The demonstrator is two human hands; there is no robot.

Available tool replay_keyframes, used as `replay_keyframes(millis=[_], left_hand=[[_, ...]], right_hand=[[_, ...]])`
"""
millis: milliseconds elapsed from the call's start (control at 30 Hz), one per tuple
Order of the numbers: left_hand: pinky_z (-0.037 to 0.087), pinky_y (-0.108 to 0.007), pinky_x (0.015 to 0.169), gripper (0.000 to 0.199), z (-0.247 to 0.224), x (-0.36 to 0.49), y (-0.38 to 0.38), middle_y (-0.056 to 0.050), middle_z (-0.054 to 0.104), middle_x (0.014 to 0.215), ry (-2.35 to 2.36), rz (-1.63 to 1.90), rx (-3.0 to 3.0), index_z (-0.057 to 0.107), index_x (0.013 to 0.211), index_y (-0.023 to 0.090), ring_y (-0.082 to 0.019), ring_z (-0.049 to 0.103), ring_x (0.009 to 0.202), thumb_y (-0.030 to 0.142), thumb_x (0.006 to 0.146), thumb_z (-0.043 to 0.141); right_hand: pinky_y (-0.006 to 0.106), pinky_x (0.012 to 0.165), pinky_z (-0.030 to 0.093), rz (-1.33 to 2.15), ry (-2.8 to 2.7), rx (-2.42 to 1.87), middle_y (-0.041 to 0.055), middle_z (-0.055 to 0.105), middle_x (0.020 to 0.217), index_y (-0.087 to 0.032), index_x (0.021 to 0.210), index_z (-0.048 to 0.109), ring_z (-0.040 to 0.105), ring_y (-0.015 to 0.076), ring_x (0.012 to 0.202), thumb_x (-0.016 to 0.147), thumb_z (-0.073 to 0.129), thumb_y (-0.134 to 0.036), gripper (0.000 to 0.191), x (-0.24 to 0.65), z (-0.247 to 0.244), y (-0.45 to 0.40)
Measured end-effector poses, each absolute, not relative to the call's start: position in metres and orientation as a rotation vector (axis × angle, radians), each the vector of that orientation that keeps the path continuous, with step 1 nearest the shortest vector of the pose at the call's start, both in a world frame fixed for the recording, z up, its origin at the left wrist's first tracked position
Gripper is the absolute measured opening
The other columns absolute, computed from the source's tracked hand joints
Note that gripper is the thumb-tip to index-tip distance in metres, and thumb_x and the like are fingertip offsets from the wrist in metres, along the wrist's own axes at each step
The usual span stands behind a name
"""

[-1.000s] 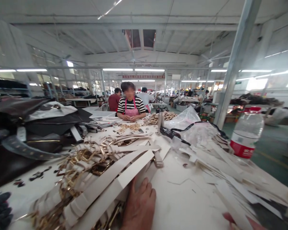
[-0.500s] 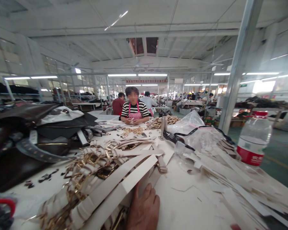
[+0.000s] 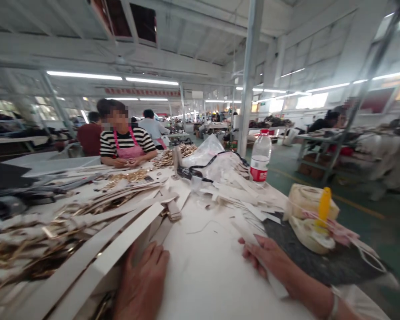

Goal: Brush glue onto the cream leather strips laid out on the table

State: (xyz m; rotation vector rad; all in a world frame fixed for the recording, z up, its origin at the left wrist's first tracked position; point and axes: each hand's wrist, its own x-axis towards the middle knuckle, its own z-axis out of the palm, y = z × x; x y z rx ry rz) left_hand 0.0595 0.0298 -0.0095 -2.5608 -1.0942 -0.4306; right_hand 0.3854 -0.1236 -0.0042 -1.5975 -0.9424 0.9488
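Note:
My left hand (image 3: pixel 143 280) is low at the centre-left, its fingers curled together and closed round the edge of a pale strip (image 3: pixel 138 250). Beside it lies a heap of long off-white straps (image 3: pixel 123 242) with gold metal buckles (image 3: pixel 50 233); the straps partly hide the thumb. Over the bare tabletop on the right, my right hand (image 3: pixel 270 258) is closed on a white strip (image 3: pixel 277 286), which runs through the grip and sticks out below the palm. Motion blurs the fingertips slightly.
Loose white strips (image 3: pixel 235 198) and a clear plastic bag (image 3: pixel 205 153) lie farther back. A water bottle (image 3: pixel 260 155) stands at the right edge. Nearer are a cream-coloured container with a yellow-handled tool (image 3: pixel 324 209) and a dark mat (image 3: pixel 286 240). Across the table sits a person in a striped top (image 3: pixel 128 142).
The view has swung to the right. My right hand has come in from the lower edge, holding a white strip. The left hand stays by the strap heap.

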Motion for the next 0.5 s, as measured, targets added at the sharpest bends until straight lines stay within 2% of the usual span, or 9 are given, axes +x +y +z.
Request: replay_keyframes(millis=[100, 300, 367, 433, 500], left_hand=[[0.023, -0.074, 0.117, 0.052, -0.012, 0.06, 0.033, -0.005, 0.072, 0.121, -1.015, -0.502, -2.517, 0.071, 0.111, 0.025, -0.032, 0.057, 0.129, -0.002, 0.091, 0.031], [0.015, -0.071, 0.12, 0.035, -0.014, 0.059, 0.036, -0.006, 0.071, 0.118, -0.889, -0.598, -2.491, 0.068, 0.108, 0.024, -0.031, 0.058, 0.125, 0.01, 0.095, 0.038], [0.013, -0.068, 0.122, 0.035, -0.011, 0.062, 0.033, -0.005, 0.071, 0.119, -0.895, -0.607, -2.469, 0.068, 0.107, 0.023, -0.03, 0.058, 0.125, 0.013, 0.097, 0.036], [0.012, -0.067, 0.123, 0.036, -0.007, 0.065, 0.026, -0.004, 0.071, 0.119, -0.907, -0.582, -2.456, 0.067, 0.105, 0.023, -0.03, 0.057, 0.127, 0.013, 0.099, 0.034], [0.011, -0.068, 0.123, 0.036, -0.002, 0.067, 0.016, -0.006, 0.071, 0.12, -0.905, -0.545, -2.439, 0.068, 0.104, 0.022, -0.03, 0.058, 0.127, 0.014, 0.101, 0.033]], right_hand=[[0.02, 0.045, 0.036, 0.987, -0.937, -1.503, 0.0018, 0.063, 0.073, -0.014, 0.104, 0.071, 0.047, 0.0079, 0.05, 0.085, 0.063, -0.068, 0.057, 0.389, 0.0, -0.128], [0.019, 0.045, 0.037, 1.012, -0.969, -1.377, 0.0035, 0.067, 0.083, -0.014, 0.112, 0.067, 0.049, 0.0067, 0.051, 0.09, 0.061, -0.066, 0.058, 0.391, 0.007, -0.138], [0.019, 0.044, 0.038, 1.027, -0.981, -1.365, 0.0038, 0.068, 0.08, -0.013, 0.107, 0.068, 0.05, 0.007, 0.049, 0.092, 0.056, -0.068, 0.058, 0.391, 0.01, -0.142], [0.019, 0.043, 0.038, 1.037, -1.008, -1.37, 0.0038, 0.066, 0.074, -0.012, 0.094, 0.068, 0.051, 0.0073, 0.048, 0.093, 0.053, -0.07, 0.06, 0.391, 0.013, -0.148], [0.019, 0.042, 0.039, 1.049, -1.053, -1.372, 0.0031, 0.064, 0.068, -0.012, 0.086, 0.067, 0.052, 0.008, 0.048, 0.091, 0.055, -0.071, 0.061, 0.392, 0.015, -0.154]])
